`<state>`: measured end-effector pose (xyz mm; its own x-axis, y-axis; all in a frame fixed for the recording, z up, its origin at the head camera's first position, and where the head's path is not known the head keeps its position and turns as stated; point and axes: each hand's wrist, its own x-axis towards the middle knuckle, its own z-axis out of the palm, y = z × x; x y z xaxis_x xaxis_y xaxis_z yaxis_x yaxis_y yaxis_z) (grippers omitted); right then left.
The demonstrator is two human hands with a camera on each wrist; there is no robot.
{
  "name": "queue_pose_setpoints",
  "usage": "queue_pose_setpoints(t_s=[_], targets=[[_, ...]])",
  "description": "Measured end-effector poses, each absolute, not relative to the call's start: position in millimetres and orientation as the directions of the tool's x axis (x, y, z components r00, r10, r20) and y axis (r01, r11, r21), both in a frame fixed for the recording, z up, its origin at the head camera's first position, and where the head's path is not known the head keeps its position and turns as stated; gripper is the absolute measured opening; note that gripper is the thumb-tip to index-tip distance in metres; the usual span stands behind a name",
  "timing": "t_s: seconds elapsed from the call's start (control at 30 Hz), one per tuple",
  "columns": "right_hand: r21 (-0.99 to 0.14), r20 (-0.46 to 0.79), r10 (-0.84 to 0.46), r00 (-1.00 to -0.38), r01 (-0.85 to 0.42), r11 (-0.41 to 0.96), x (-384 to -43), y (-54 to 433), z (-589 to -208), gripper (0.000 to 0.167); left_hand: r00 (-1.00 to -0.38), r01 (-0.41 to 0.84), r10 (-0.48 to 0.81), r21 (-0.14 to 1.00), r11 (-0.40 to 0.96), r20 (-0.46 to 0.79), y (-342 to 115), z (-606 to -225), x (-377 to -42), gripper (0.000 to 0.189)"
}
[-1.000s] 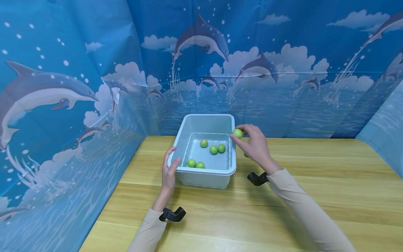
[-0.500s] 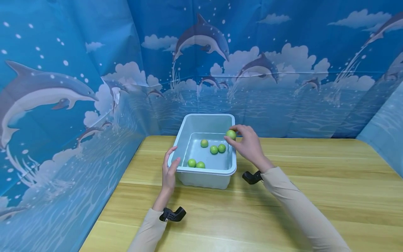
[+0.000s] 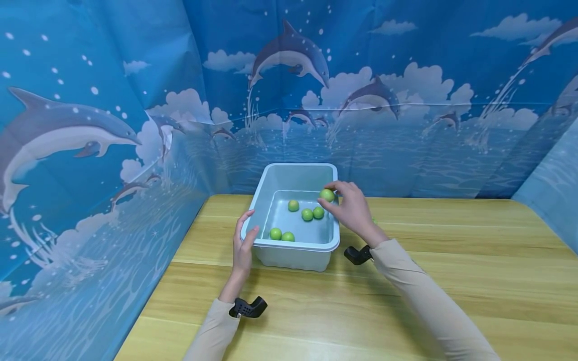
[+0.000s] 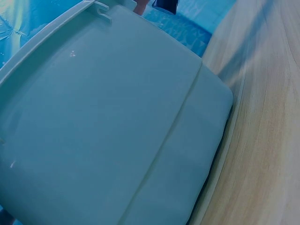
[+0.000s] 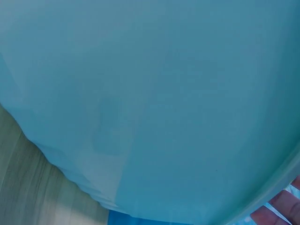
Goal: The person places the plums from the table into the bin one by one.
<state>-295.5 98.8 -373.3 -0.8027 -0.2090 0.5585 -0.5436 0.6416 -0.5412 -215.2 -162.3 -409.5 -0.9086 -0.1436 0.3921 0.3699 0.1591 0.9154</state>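
My left hand [image 3: 243, 250] grips the front left corner of a pale blue plastic bin [image 3: 293, 256], thumb over the rim and fingers along the outer side. Between the thumb and fingertips of my right hand [image 3: 354, 208] is a round green lime [image 3: 327, 195], held over the bin's right rim. Several more limes lie on the bin floor: one lime [image 3: 293, 205] toward the back, a pair at the right, and another pair by the front wall. In the left wrist view the bin's outer wall [image 4: 103, 112] fills most of the picture. The right wrist view shows the bin wall [image 5: 164, 103] and some fingertips [image 5: 286, 204] past its rim.
The bin stands on a light wooden table [image 3: 451, 260]. A small bit of green [image 3: 374, 220] shows on the table behind the right wrist, mostly hidden. A blue dolphin-print curtain [image 3: 406, 145] hangs along the back and sides.
My right hand has moved left with the lime, from beside the bin's right rim to over it. My left hand and the bin have stayed put.
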Motion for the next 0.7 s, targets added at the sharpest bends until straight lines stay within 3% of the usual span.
queue_pose_setpoints(t_s=[0.7], targets=[[-0.489,0.576,-0.228,-0.785,-0.555,0.673,-299.7,96.2,-379.7,0.033,-0.905,0.382,-0.147,0.914,0.137,0.4,-163.2,-411.9,-216.8,0.045]])
